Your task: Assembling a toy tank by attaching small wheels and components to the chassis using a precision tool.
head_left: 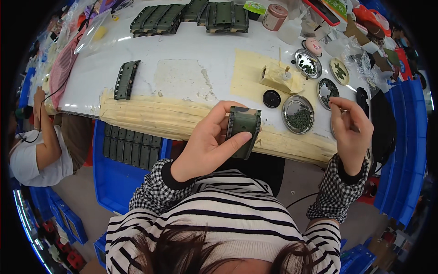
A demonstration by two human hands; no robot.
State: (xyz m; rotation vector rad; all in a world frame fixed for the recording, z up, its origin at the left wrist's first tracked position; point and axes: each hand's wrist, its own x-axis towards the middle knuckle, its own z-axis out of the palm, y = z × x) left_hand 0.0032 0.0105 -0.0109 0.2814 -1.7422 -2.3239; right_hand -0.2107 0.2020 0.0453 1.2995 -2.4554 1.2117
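My left hand is closed around a dark green plastic shell with camouflage patches and toothed side edges. Its thumb lies across the shell's face, above the table's near edge. To the right, my right hand has thumb and forefinger pinched together beside a round metal dish of small dark green pieces. Whatever sits in that pinch, if anything, is too small to make out. A larger metal dish holding similar green bits lies between my two hands.
A similar green shell lies on the table at left; several more shells stand at the back. Behind the dishes are a taped block and a black round lid. A blue bin of green parts sits below; another person is at left.
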